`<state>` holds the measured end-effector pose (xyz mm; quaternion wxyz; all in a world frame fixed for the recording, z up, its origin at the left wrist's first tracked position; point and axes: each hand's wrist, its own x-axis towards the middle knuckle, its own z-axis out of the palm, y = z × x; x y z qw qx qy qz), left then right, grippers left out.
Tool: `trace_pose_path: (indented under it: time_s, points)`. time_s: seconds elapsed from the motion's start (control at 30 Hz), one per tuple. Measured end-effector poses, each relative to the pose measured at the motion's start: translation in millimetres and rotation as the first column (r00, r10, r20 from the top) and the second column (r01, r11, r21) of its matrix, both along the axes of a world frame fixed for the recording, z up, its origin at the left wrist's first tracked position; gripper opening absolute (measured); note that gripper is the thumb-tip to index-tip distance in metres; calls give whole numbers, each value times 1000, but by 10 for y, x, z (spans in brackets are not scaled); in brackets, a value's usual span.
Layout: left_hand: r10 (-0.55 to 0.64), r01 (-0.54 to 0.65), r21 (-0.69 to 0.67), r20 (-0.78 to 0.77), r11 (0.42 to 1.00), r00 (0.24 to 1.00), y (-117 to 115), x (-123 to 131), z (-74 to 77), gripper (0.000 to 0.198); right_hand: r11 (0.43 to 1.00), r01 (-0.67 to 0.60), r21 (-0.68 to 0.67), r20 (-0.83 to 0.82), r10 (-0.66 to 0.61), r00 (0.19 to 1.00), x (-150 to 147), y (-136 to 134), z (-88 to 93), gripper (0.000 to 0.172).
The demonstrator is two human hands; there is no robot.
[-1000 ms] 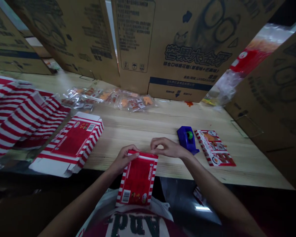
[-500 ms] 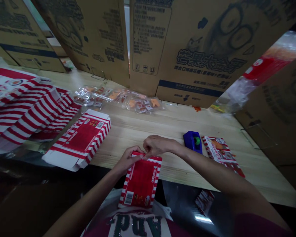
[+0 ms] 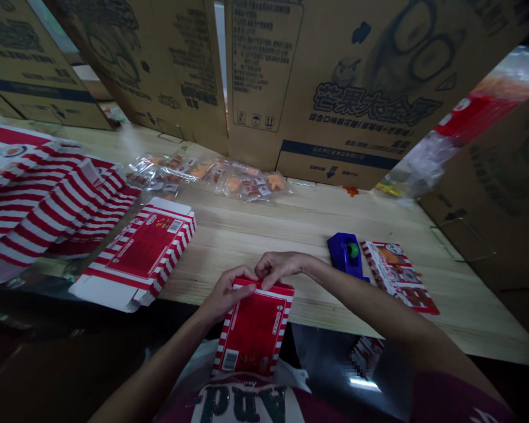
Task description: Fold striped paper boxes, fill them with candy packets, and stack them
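Observation:
A red box with striped red and white edges (image 3: 255, 329) stands tilted against my body, its barcode low on the face toward me. My left hand (image 3: 231, 294) is closed on the box's upper left corner, thumb across the front. At the top edge, my right hand (image 3: 280, 267) is curled beside it, fingertips pinching at the closed end; whether anything thin is between them I cannot tell. A blue tape dispenser (image 3: 346, 257) with a green roll stands to the right of my right hand. Beyond it lies another printed box (image 3: 399, 276).
A striped box with its end flaps open (image 3: 139, 249) lies on the table (image 3: 229, 226) to the left, beside stacked striped cartons (image 3: 39, 200). Clear candy packets (image 3: 251, 183) lie along the back. Large cardboard boxes (image 3: 326, 88) wall off the far side. A plastic bag (image 3: 423, 161) hangs at the right.
Both hands stay at the box's top edge. My right hand has shifted slightly lower and its index finger now points down onto the edge. The view has moved a little.

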<state>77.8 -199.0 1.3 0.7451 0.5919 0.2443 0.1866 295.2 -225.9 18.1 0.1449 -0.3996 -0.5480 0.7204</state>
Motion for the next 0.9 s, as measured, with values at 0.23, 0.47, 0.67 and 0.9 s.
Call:
trace_pose_path:
  time_s: [0.23, 0.47, 0.67, 0.9]
  points:
    - [-35, 39, 96, -47, 995, 998, -53, -48, 141, 26, 842, 354, -407, -151, -445, 883, -169, -279, -365, 33]
    - [215, -181, 367, -52, 912, 975, 65, -189, 836, 36, 706, 698, -120, -106, -708, 698, 187, -412, 52, 34]
    - [293, -347, 759, 214, 550, 932, -163, -36, 1199, 43, 298, 954, -37, -264, -924, 278, 230, -843, 314, 52]
    - [-308, 123, 917, 0, 380, 951, -310, 232, 448, 77, 59, 952, -301, -124, -992, 23, -417, -1078, -329, 48]
